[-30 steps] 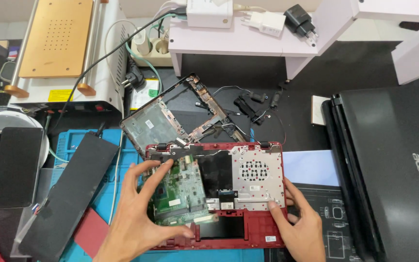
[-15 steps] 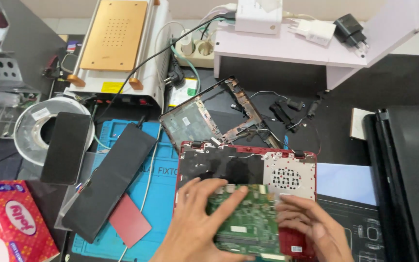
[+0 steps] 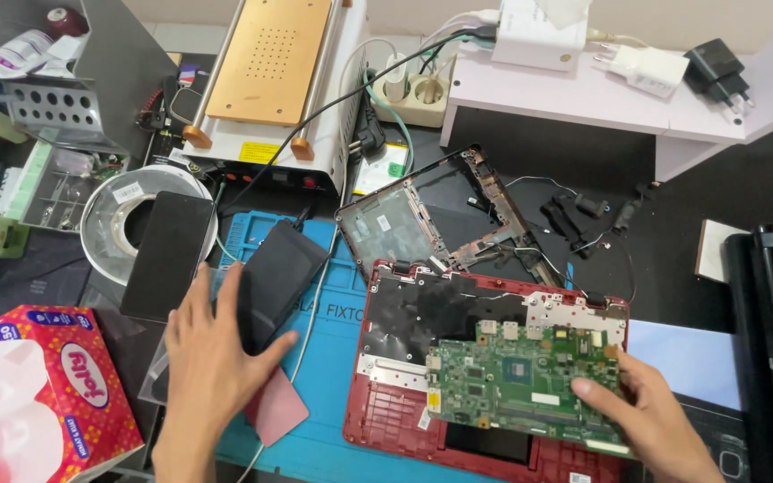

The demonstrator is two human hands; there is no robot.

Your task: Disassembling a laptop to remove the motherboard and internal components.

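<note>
I see my right hand (image 3: 650, 420) gripping the green circuit board (image 3: 521, 380) by its right edge, the board lying over the open red laptop shell (image 3: 386, 420). My left hand (image 3: 216, 358) rests flat, fingers spread, on the long black battery (image 3: 275, 273) on the blue mat (image 3: 315, 438), well apart from the board.

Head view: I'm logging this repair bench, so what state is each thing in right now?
Red laptop shell: opened up, insides bare.
Green circuit board: loose, lying on the shell, right hand on its edge.
Black battery pack: lying flat on the blue mat, left hand on it.
Black inner frame: taken out, lying behind the shell.
Tissue box: open, tissue sticking out.
</note>
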